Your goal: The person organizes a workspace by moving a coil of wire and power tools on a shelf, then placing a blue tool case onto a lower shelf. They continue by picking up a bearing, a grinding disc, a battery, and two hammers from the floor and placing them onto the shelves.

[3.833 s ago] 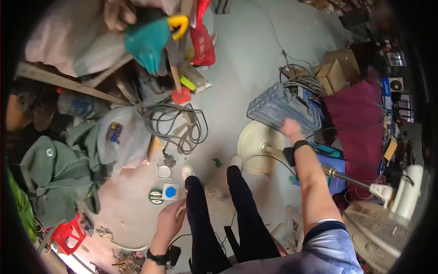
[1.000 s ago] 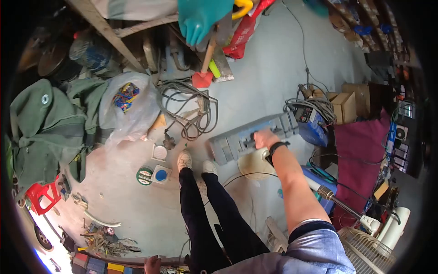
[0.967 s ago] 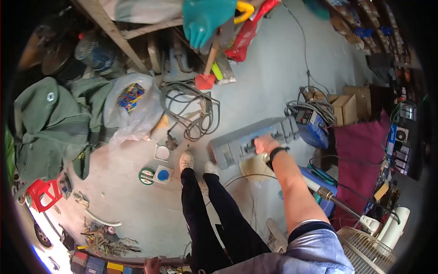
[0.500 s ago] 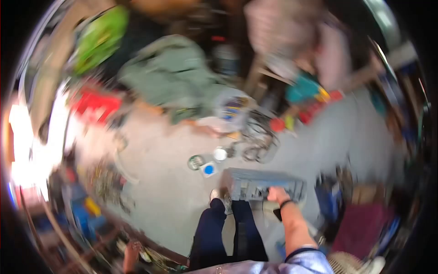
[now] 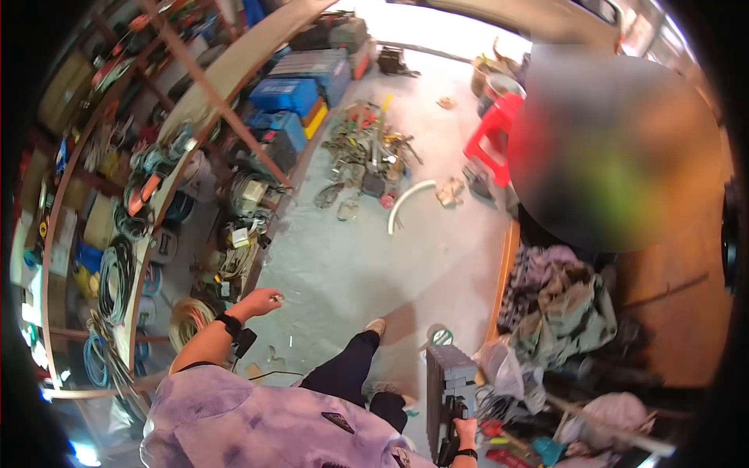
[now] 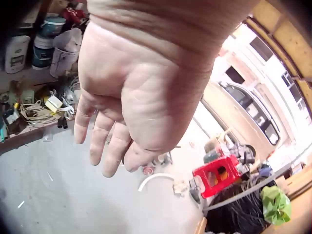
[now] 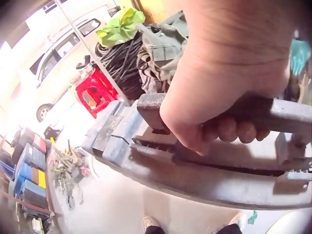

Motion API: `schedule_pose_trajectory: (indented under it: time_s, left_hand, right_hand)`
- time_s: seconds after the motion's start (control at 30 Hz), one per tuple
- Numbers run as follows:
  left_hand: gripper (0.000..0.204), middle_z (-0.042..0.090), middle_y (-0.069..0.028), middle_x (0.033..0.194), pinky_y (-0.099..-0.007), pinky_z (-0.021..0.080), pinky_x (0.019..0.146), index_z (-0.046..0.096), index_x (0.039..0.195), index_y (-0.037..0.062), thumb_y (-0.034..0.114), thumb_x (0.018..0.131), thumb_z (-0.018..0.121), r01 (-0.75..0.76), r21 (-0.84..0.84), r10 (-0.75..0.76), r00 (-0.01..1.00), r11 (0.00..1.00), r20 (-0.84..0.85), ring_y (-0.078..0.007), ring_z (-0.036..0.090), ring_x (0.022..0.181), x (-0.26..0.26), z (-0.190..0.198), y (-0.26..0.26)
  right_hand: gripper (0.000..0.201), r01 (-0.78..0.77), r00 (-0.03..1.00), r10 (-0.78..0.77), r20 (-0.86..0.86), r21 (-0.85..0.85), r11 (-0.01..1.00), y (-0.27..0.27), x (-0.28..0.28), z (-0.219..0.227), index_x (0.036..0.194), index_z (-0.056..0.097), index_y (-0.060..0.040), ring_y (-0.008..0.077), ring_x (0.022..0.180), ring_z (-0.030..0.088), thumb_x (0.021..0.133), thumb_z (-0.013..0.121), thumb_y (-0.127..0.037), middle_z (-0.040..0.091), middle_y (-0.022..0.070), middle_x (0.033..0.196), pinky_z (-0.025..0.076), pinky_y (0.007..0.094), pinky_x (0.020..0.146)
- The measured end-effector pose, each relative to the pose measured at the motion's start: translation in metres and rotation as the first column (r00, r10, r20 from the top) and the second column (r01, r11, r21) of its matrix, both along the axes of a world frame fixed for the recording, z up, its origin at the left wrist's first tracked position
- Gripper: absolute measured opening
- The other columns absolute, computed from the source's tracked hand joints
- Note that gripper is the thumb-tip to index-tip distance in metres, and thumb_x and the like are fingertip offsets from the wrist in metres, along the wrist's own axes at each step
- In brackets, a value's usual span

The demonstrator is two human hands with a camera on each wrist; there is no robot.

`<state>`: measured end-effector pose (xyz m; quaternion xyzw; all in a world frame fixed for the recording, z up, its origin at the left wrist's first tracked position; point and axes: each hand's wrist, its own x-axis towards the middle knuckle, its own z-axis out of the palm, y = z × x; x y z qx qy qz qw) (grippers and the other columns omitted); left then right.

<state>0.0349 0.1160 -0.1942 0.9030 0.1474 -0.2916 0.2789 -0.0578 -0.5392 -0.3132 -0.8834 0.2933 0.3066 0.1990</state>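
Observation:
My right hand [image 5: 466, 429] grips the handle of a grey plastic tool case [image 5: 451, 374], which hangs at my right side. Close up in the right wrist view, the fingers curl round the dark handle [image 7: 287, 114], and the case's latched edge [image 7: 107, 136] lies in front. My left hand [image 5: 264, 302] is out to the left over the floor, holding nothing. Its fingers [image 6: 100, 136] hang loose and slightly bent in the left wrist view.
Shelves with coiled cables [image 5: 117, 273] line the left side. Ahead on the floor lie a heap of tools [image 5: 370, 152] and a curved white pipe [image 5: 409, 199]. A red stool [image 5: 495, 140] and a heap of cloth [image 5: 558, 304] stand to the right, near a green roll [image 5: 441, 337].
My right hand has taken the tool case by its handle and carried it away from the fan base. The view has swung left toward the bright doorway; my left hand has come forward.

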Motion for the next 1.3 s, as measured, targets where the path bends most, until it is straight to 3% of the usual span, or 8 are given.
schedule_pose_trajectory:
  time_s: [0.33, 0.4, 0.47, 0.5, 0.53, 0.6, 1.0, 1.3]
  left_hand:
    - [0.025, 0.064, -0.008, 0.071, -0.0277, 0.047, 0.063, 0.062, 0.09, 0.0025, 0.018, 0.072, 0.055, -0.534, -0.249, 0.563, 0.825, 0.808, 0.059, -0.0179, 0.061, 0.068, -0.048, -0.008, 0.08]
    - [0.026, 0.064, -0.011, 0.077, -0.0283, 0.046, 0.067, 0.061, 0.091, 0.0014, 0.019, 0.073, 0.055, -0.516, -0.176, 0.541, 0.829, 0.838, 0.143, -0.0201, 0.061, 0.074, -0.057, -0.017, 0.081]
    - [0.026, 0.063, -0.012, 0.081, -0.0278, 0.046, 0.067, 0.06, 0.093, 0.0006, 0.017, 0.074, 0.055, -0.487, -0.214, 0.512, 0.856, 0.847, 0.075, -0.0193, 0.06, 0.075, -0.065, -0.029, 0.088]
    - [0.026, 0.063, -0.0113, 0.08, -0.027, 0.046, 0.066, 0.059, 0.095, 0.0002, 0.015, 0.074, 0.054, -0.531, -0.275, 0.574, 0.813, 0.801, 0.102, -0.0176, 0.06, 0.074, -0.063, -0.023, 0.089]
    - [0.026, 0.063, -0.0105, 0.08, -0.0262, 0.046, 0.065, 0.058, 0.096, -0.0002, 0.012, 0.074, 0.054, -0.576, -0.335, 0.64, 0.76, 0.746, 0.117, -0.0159, 0.06, 0.073, -0.063, -0.019, 0.087]
    - [0.027, 0.063, -0.0103, 0.08, -0.0258, 0.046, 0.065, 0.057, 0.098, -0.0006, 0.011, 0.074, 0.054, -0.599, -0.343, 0.644, 0.765, 0.724, 0.023, -0.0148, 0.059, 0.073, -0.063, -0.018, 0.089]
    - [0.027, 0.063, -0.0093, 0.075, -0.025, 0.047, 0.063, 0.056, 0.097, -0.0034, 0.014, 0.077, 0.056, -0.818, -0.41, 0.836, 0.512, 0.403, -0.199, -0.0137, 0.059, 0.068, 0.12, -0.028, 0.094]
    - [0.054, 0.057, -0.0063, 0.099, -0.0317, 0.046, 0.068, 0.05, 0.112, 0.0087, 0.051, 0.079, 0.047, -0.572, -0.7, 0.475, 0.801, 0.427, -0.365, -0.0152, 0.055, 0.084, 0.406, -0.099, 0.028]
  right_hand:
    - [0.027, -0.407, 0.909, 0.41, -0.081, 0.047, 0.912, 0.066, 0.163, 0.024, 0.071, 0.062, 0.0026, 0.0293, 0.069, 0.061, 0.06, 0.062, -0.022, 0.061, 0.0184, 0.072, 0.048, 0.0384, 0.062]
    - [0.019, -0.924, 0.357, 0.926, 0.125, -0.098, 0.369, 0.048, 0.194, -0.018, 0.065, 0.062, -0.0054, 0.0285, 0.065, 0.059, 0.065, 0.055, -0.023, 0.062, 0.0115, 0.07, 0.046, 0.0407, 0.062]
    - [0.025, -0.946, 0.075, 0.964, 0.256, -0.288, 0.15, 0.061, 0.231, -0.042, 0.059, 0.057, -0.0061, 0.0308, 0.059, 0.055, 0.068, 0.052, -0.028, 0.056, 0.0138, 0.06, 0.042, 0.0428, 0.054]
    - [0.025, -0.821, 0.551, 0.789, 0.271, 0.006, 0.571, 0.096, 0.249, -0.012, 0.059, 0.056, -0.0043, 0.0304, 0.057, 0.055, 0.069, 0.052, -0.027, 0.055, 0.0156, 0.059, 0.04, 0.0423, 0.052]
    - [0.019, -0.897, 0.429, 0.895, 0.122, -0.058, 0.438, 0.104, 0.269, -0.024, 0.061, 0.06, -0.0057, 0.0273, 0.054, 0.058, 0.069, 0.052, -0.021, 0.059, 0.0112, 0.059, 0.043, 0.0386, 0.049]
    - [0.024, -0.375, 0.925, 0.365, 0.102, 0.108, 0.921, 0.151, 0.307, 0.004, 0.064, 0.059, 0.0016, 0.0228, 0.052, 0.058, 0.059, 0.062, -0.022, 0.058, 0.013, 0.056, 0.044, 0.0339, 0.048]
    - [0.029, -0.451, 0.887, 0.391, 0.245, 0.276, 0.849, 0.264, 0.556, 0.096, 0.067, 0.054, 0.0014, 0.015, 0.049, 0.05, 0.065, 0.064, -0.026, 0.051, 0.0066, 0.052, 0.039, 0.0304, 0.047]
    - [0.007, -0.46, 0.853, 0.224, 0.471, 0.476, 0.75, 0.369, 0.703, 0.347, 0.074, 0.051, -0.0024, 0.0044, 0.045, 0.039, 0.069, 0.056, -0.003, 0.044, -0.0026, 0.054, 0.029, 0.0207, 0.041]
